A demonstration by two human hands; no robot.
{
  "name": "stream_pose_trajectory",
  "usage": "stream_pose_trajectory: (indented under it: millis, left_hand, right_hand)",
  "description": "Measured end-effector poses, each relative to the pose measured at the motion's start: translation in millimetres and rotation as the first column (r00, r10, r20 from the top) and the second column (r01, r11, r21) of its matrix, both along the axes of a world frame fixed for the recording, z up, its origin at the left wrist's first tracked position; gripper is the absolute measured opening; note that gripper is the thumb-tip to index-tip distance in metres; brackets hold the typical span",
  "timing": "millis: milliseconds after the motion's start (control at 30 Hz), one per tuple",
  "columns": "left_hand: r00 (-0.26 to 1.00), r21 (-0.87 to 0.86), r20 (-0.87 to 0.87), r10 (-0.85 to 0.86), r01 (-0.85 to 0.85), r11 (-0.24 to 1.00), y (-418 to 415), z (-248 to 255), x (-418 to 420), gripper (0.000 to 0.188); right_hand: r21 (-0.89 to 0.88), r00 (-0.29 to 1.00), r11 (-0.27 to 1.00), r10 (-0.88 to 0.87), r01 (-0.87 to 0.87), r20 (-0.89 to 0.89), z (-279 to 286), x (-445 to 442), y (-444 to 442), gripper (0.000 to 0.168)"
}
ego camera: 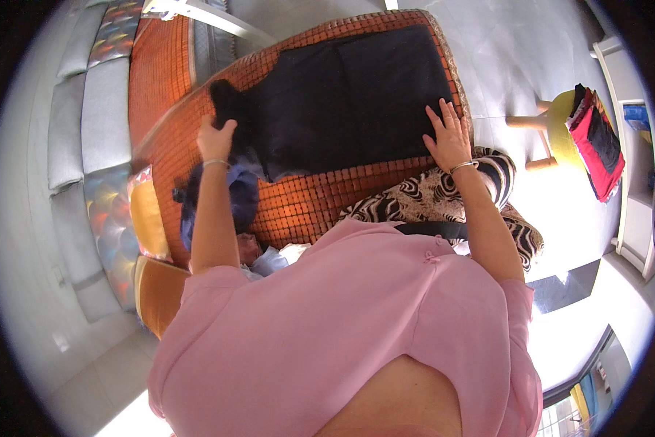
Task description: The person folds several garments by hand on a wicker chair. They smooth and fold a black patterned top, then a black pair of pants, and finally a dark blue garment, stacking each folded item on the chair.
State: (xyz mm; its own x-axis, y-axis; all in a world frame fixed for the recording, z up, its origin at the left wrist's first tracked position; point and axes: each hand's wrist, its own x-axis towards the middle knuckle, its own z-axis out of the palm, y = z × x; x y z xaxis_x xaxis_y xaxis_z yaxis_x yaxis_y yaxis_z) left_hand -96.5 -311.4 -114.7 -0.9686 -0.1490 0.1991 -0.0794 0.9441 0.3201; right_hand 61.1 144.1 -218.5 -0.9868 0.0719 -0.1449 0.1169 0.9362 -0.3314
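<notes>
A black garment (pixel 343 104) lies spread out over a mat of orange-brown tiles (pixel 300 202). At its left end, bunched black cloth sits between the thumb and fingers of my left hand (pixel 216 137). My right hand (pixel 450 136) rests flat near the garment's right edge, palm down with the fingers apart. Below the left hand, partly behind my forearm, is a heap of dark blue cloth (pixel 244 196). Paler cloth pieces (pixel 270 262) lie close to my body, partly hidden by my pink top.
Folded red and black clothes (pixel 597 145) are stacked on a yellow stool (pixel 562 128) at the right. A white shelf unit (pixel 636 218) stands beyond it. Grey cushions (pixel 106 114) and a yellow cushion (pixel 148 213) line the left side. A white post (pixel 212 19) rises at the top.
</notes>
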Motion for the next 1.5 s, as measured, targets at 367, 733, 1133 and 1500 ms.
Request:
stream_pose_trajectory:
  millis: [367,733,1133,1500]
  left_hand:
    - [0.726,-0.472,-0.051,0.686,-0.623,0.624,-130,-20,25,0.068]
    - [0.701,-0.204,0.183,-0.689,0.713,0.671,140,-98,32,0.062]
    - [0.634,0.048,-0.072,-0.77,0.773,0.633,125,-102,42,0.035]
    - [0.791,0.605,0.4,-0.463,0.151,0.782,191,-85,138,0.036]
  right_hand:
    - [0.039,1.0,0.999,-0.006,0.005,0.026,1,-2,-7,0.063]
    - [-0.102,0.891,0.892,0.42,-0.44,-0.172,31,-3,-100,0.042]
    - [-0.707,0.989,0.692,-0.094,0.146,0.112,12,-4,-14,0.023]
    - [-0.42,0.907,0.838,-0.414,0.349,-0.072,8,43,49,0.019]
